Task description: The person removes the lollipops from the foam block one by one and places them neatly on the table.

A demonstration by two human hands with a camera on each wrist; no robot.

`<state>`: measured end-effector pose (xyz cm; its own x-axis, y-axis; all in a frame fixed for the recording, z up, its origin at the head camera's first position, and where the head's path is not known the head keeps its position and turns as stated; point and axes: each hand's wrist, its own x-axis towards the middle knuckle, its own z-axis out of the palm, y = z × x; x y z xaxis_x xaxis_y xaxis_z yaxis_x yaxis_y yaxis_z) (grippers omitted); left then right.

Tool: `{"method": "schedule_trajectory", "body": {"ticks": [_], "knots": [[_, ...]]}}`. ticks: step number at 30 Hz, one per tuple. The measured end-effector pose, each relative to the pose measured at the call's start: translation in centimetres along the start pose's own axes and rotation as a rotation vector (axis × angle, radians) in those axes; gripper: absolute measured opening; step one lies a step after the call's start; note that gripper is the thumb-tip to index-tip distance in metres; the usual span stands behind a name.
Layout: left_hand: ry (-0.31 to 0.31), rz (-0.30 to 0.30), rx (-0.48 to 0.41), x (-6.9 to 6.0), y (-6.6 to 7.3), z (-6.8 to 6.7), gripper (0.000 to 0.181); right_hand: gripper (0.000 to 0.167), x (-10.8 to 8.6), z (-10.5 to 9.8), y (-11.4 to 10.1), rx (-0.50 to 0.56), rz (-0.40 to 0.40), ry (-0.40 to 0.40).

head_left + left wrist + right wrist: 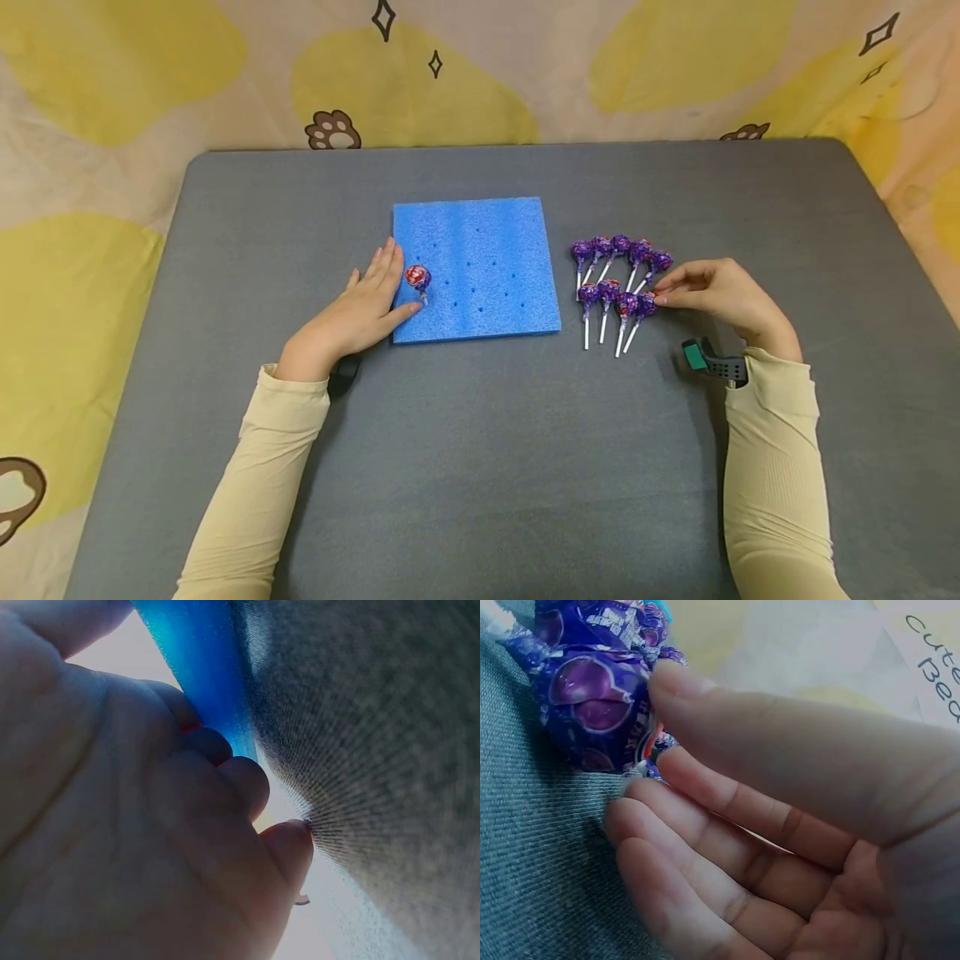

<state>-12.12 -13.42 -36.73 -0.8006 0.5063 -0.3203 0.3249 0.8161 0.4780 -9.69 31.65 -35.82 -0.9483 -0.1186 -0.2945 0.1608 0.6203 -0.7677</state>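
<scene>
A blue foam board dotted with small holes lies on the table, and one lollipop stands in it near the left edge. My left hand rests along that left edge with straight fingers, the thumb near the lollipop's stick. In the left wrist view, fingertips lie against the foam's side. To the board's right, several purple-wrapped lollipops lie in two rows. My right hand pinches the head of the front row's rightmost lollipop between thumb and fingertips; the right wrist view shows its wrapper close up.
The grey table stretches around the board and lollipops. A patterned yellow cloth hangs behind and to the sides. A dark strap with a green part is on the right wrist.
</scene>
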Motion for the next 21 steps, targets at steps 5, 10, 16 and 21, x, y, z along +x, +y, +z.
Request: {"method": "schedule_trajectory", "body": {"ticks": [5,10,16,21], "knots": [[0.002,0.005,0.003,0.1,0.0,0.0,0.079,0.033,-0.4,-0.2,-0.2,0.019,0.011,0.034],[-0.002,0.002,-0.001,0.1,0.1,-0.1,0.079,0.038,-0.6,-0.2,-0.7,0.03,0.003,0.075],[-0.005,-0.01,-0.011,-0.1,0.1,0.0,0.078,0.033,-0.6,-0.2,-1.2,0.078,-0.016,0.155],[-0.003,-0.001,0.001,-0.2,0.1,-0.2,0.078,0.025,-0.5,0.0,-1.7,0.119,-0.048,0.249]]}}
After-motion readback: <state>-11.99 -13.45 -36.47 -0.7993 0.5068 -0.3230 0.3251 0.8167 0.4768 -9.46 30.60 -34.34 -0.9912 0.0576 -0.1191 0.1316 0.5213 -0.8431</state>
